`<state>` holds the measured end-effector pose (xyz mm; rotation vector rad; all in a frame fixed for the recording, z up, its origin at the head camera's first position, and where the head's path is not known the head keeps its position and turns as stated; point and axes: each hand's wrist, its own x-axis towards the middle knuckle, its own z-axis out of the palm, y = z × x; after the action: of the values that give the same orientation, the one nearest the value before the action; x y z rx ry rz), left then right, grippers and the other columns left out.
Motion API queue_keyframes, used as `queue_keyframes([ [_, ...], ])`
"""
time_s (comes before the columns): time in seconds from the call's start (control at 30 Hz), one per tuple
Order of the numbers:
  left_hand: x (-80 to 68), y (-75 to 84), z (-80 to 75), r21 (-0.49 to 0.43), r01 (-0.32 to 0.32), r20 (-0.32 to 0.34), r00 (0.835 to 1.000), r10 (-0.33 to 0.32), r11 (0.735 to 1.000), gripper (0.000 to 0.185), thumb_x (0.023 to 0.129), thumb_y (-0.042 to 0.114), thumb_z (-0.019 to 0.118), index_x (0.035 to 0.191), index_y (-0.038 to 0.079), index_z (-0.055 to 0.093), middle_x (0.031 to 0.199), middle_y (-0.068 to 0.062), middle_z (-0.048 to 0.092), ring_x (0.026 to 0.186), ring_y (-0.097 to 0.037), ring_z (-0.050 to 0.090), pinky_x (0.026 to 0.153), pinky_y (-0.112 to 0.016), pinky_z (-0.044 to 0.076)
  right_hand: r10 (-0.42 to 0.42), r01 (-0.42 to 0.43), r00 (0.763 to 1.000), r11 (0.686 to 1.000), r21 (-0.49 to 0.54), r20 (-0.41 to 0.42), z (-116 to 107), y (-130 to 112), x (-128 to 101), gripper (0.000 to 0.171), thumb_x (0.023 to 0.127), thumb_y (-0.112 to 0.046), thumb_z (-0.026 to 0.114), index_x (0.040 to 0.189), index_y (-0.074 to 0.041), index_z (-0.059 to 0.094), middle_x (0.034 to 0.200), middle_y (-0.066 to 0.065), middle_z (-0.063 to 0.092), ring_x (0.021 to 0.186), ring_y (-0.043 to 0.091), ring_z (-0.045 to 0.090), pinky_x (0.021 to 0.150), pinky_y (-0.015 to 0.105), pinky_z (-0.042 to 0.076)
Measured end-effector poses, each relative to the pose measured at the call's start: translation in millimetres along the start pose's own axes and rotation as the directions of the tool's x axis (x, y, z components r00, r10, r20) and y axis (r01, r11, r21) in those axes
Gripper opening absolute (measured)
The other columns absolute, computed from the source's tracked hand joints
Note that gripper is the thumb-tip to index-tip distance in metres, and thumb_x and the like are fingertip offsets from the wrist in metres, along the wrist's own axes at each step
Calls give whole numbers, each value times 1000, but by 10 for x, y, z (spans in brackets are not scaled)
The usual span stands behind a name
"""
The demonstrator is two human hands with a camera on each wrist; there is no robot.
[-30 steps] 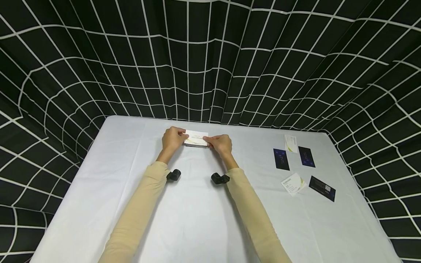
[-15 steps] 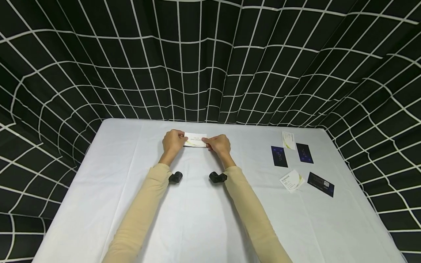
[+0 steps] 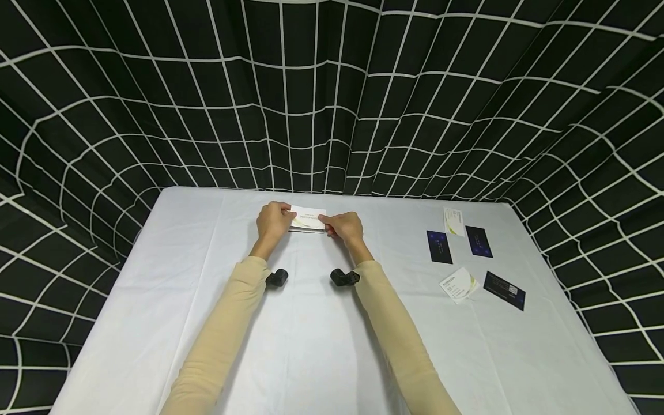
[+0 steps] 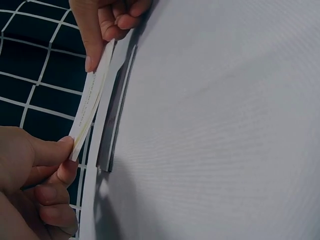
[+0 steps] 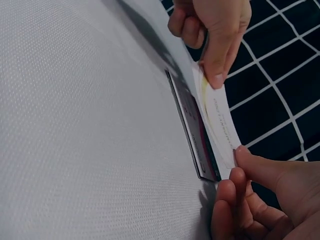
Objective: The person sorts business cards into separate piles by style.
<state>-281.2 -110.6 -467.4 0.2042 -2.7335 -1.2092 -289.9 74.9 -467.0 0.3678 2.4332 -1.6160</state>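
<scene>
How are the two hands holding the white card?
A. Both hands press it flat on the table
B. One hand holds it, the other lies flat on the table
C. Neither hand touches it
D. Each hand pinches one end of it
D: the left hand and right hand each pinch one end of the white card, lifted above the stack on the table.

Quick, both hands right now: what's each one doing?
Left hand: pinching the left end of the white card, lifted above the stack on the table.
Right hand: pinching the same card's right end.
</scene>
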Motion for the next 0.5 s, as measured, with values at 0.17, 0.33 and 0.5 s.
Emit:
queue_keyframes([
  [0.17,-14,1,25,-16,10,11,1000,-10,1000,25,87,15,73,108,0,73,94,-14,74,87,-30,69,78,-44,51,4,-4,1000,1000,9,-7,-5,-6,2,31,81,-26,81,84,4,74,52,-4,59,42,4,53,45,17,48],
  [0.33,-19,65,94,-19,-4,21,1000,4,1000,24,86,14,73,106,-1,74,93,-14,74,88,-31,69,79,-45,51,39,-39,999,999,11,-31,-61,25,33,29,81,-24,81,84,4,73,52,-3,58,40,4,52,43,17,46],
  [0.5,-40,140,200,-4,-11,37,999,11,1000,22,86,13,73,104,1,75,92,-13,74,86,-30,69,79,-44,52,52,-53,997,998,-24,-63,-172,93,64,28,80,-26,82,80,1,74,52,-4,59,41,4,52,43,16,44],
])
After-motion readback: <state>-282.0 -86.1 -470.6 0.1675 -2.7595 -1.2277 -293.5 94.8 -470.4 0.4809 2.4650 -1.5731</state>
